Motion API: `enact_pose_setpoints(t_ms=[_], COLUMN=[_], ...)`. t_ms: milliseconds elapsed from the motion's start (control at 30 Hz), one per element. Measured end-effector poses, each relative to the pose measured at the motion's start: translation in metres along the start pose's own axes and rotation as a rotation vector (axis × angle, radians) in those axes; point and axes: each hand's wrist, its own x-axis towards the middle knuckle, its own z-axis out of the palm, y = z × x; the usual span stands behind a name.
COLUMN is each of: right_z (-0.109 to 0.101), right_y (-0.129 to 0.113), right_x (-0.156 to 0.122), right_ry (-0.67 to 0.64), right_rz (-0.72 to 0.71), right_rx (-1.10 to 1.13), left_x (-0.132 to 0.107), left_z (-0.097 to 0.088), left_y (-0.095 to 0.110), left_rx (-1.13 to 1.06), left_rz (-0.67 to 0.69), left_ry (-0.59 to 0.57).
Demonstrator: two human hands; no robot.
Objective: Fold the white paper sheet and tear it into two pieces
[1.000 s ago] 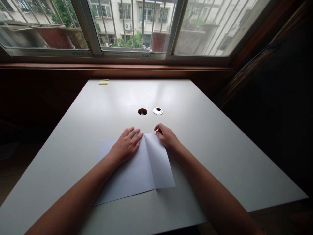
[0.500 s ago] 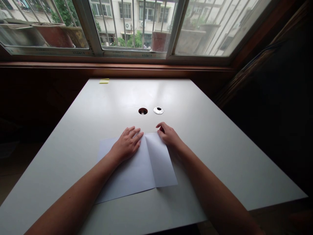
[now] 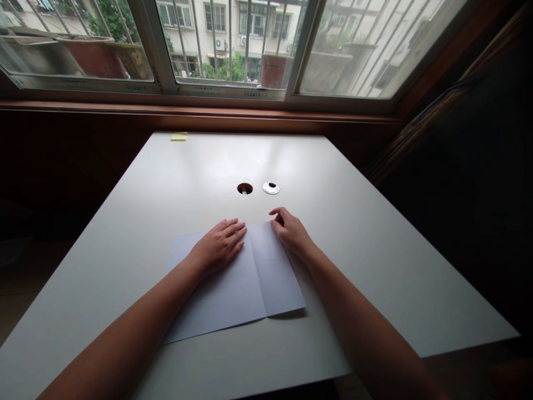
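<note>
A white sheet of paper (image 3: 233,289) lies on the white table (image 3: 375,250) in front of me, with a crease running down its middle. My left hand (image 3: 219,245) lies flat on the left half near the top of the crease, fingers stretched out. My right hand (image 3: 291,230) curls its fingers on the far right corner of the paper. The right half of the sheet (image 3: 277,272) is lifted slightly off the table, with a shadow under its near edge.
A round cable hole (image 3: 245,189) and its loose white cap (image 3: 270,188) sit just beyond the hands. A yellow sticky pad (image 3: 179,136) lies at the far left edge of the table. A window sill and window run behind; the right side is dark.
The right half of the paper has risen a little from the table as my right hand pulls its far corner. My left hand has stayed pressed on the left half.
</note>
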Motion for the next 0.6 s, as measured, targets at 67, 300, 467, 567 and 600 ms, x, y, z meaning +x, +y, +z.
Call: enact_pose_setpoints(t_ms=[67, 300, 467, 567, 600], right_z=[0.0009, 0.0006, 0.0016, 0.0026, 0.0029], right_y=[-0.0013, -0.0053, -0.0056, -0.0049, -0.0046], right_x=[-0.0009, -0.0036, -0.0049, -0.0045, -0.0043], right_ry=[-0.009, -0.008, -0.005, 0.001, 0.001], right_rz=[-0.004, -0.005, -0.004, -0.013, -0.015], right_rx=[-0.016, -0.032, -0.032, -0.036, -0.04], left_x=[-0.0005, -0.0003, -0.0006, -0.0014, -0.0017], left_z=[0.0006, -0.004, -0.0059, -0.0065, -0.0069], left_y=[-0.0003, -0.0014, -0.0009, -0.0003, -0.0003], left_rx=[-0.005, 0.015, 0.033, 0.001, -0.012], left_rz=[-0.009, 0.011, 0.025, 0.031, 0.033], left_ry=[0.0, 0.018, 0.044, 0.061, 0.065])
